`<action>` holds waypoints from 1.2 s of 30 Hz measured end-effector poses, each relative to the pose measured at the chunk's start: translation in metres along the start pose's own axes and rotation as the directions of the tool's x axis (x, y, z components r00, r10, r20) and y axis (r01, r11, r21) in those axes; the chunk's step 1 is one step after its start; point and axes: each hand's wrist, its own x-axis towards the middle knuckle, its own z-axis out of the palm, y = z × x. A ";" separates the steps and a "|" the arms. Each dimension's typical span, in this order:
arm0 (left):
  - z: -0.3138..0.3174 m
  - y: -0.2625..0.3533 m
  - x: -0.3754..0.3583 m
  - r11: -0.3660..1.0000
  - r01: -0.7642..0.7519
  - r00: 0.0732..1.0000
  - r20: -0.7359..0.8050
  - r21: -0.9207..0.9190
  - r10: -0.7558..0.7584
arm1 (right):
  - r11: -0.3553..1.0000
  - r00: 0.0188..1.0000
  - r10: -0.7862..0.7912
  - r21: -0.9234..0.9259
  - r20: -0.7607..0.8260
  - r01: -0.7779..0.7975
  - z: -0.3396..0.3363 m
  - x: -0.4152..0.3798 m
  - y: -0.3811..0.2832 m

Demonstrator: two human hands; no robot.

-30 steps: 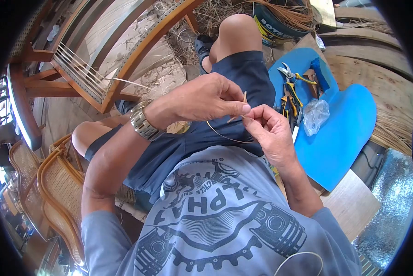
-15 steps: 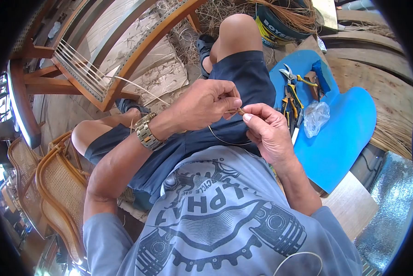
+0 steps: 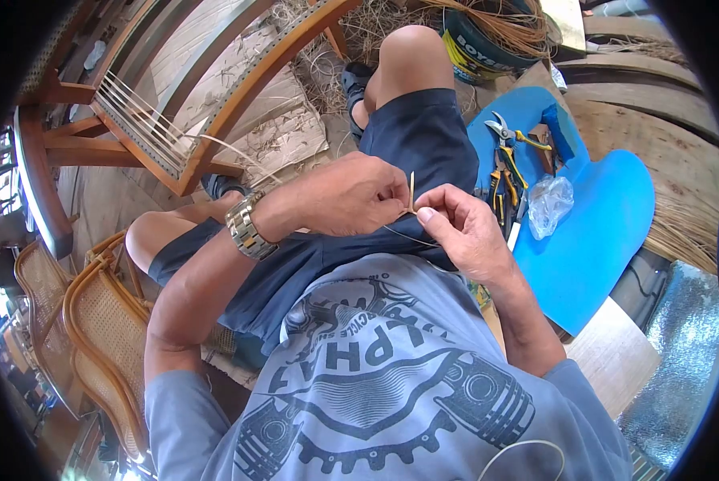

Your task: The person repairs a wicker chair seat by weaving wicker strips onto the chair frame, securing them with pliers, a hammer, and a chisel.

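Observation:
Above my lap, my left hand (image 3: 351,195), with a metal watch on its wrist, pinches a thin cane strand near its fingertips. A short end of the strand (image 3: 412,189) sticks up between my two hands. My right hand (image 3: 465,230) grips the same strand between thumb and forefinger, close to the left fingertips. A long pale strand (image 3: 243,157) runs from the wooden chair frame (image 3: 235,100) toward my left wrist. Several strands (image 3: 145,120) are strung across the chair's corner.
Pruning shears (image 3: 503,132) and pliers (image 3: 506,180) lie beside a plastic bag (image 3: 550,207) on a blue seat (image 3: 592,240) to the right. A bucket of cane (image 3: 487,52) stands beyond. Woven cane panels (image 3: 107,321) are at the lower left.
My left hand has turned and lowered slightly. The strand's short end now stands upright between the hands. My right hand has shifted slightly and still pinches.

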 end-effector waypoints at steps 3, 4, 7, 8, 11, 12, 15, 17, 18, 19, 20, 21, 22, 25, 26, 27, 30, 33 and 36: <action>0.003 0.002 -0.003 0.997 0.035 0.999 -0.027 -0.069 -0.037 | 0.999 0.999 0.026 -0.049 0.046 -0.024 -0.007 0.000 0.006; 0.005 0.003 -0.003 0.991 0.060 0.997 -0.037 -0.122 -0.065 | 0.999 0.999 0.026 -0.049 0.046 -0.024 -0.007 0.000 0.005; 0.007 0.005 -0.001 0.970 0.129 0.990 -0.023 -0.207 -0.137 | 1.000 0.999 -0.004 0.030 0.037 0.003 -0.007 -0.003 0.004; 0.007 0.005 -0.001 0.971 0.126 0.991 -0.021 -0.204 -0.133 | 0.998 1.000 0.008 0.057 0.016 -0.009 -0.005 -0.004 0.003; 0.008 0.002 -0.005 0.961 0.102 0.992 -0.050 -0.256 -0.119 | 0.995 1.000 0.012 0.095 -0.010 -0.011 0.001 -0.008 0.003; 0.007 0.002 -0.006 0.961 0.096 0.993 -0.045 -0.261 -0.111 | 0.995 1.000 -0.005 0.103 -0.013 0.006 0.003 -0.008 0.002; 0.007 0.001 -0.006 0.959 0.087 0.994 -0.043 -0.271 -0.102 | 0.995 0.999 -0.031 0.093 -0.020 0.033 0.005 -0.009 0.002; 0.006 0.000 -0.006 0.958 0.083 0.994 -0.044 -0.275 -0.099 | 0.993 1.000 -0.028 0.112 -0.012 0.029 0.005 -0.009 -0.003; 0.006 0.000 -0.006 0.951 0.087 0.994 -0.043 -0.297 -0.105 | 0.991 1.000 -0.026 0.131 -0.004 0.026 0.005 -0.009 -0.004; 0.006 0.000 -0.007 0.943 0.092 0.993 -0.043 -0.318 -0.112 | 0.991 1.000 -0.026 0.131 -0.005 0.026 0.004 -0.010 -0.004; 0.005 0.000 -0.008 0.944 0.091 0.993 -0.046 -0.317 -0.111 | 0.992 0.999 -0.029 0.124 0.014 0.027 0.003 -0.010 -0.003; 0.004 -0.001 -0.008 0.913 0.105 0.993 0.000 -0.394 -0.114 | 0.993 0.999 -0.030 0.117 0.033 0.026 0.001 -0.011 -0.002; 0.003 -0.002 -0.010 0.875 0.121 0.993 0.046 -0.469 -0.113 | 0.993 0.999 -0.030 0.116 0.034 0.025 0.001 -0.011 -0.004; -0.008 0.006 -0.016 0.835 0.169 0.986 0.100 -0.523 -0.136 | 0.972 0.992 0.029 0.229 0.119 -0.056 -0.003 -0.012 -0.011; -0.009 0.007 -0.018 0.837 0.167 0.986 0.100 -0.522 -0.134 | 0.974 0.992 0.022 0.222 0.125 -0.050 -0.005 -0.011 -0.012; -0.010 0.009 -0.019 0.838 0.175 0.984 0.101 -0.517 -0.143 | 0.975 0.992 0.015 0.216 0.128 -0.043 -0.007 -0.011 -0.012; -0.008 0.008 -0.017 0.883 0.142 0.990 0.058 -0.447 -0.129 | 0.991 0.993 -0.003 0.136 0.121 -0.014 -0.009 -0.012 -0.013; 0.000 0.003 -0.014 0.918 0.070 0.998 0.017 -0.390 -0.068 | 0.994 0.993 -0.065 0.089 0.098 0.057 -0.002 -0.018 -0.017; 0.004 0.000 -0.018 0.933 0.044 0.999 -0.008 -0.358 -0.051 | 0.963 0.973 -0.230 -0.143 0.016 0.230 0.007 -0.023 -0.013</action>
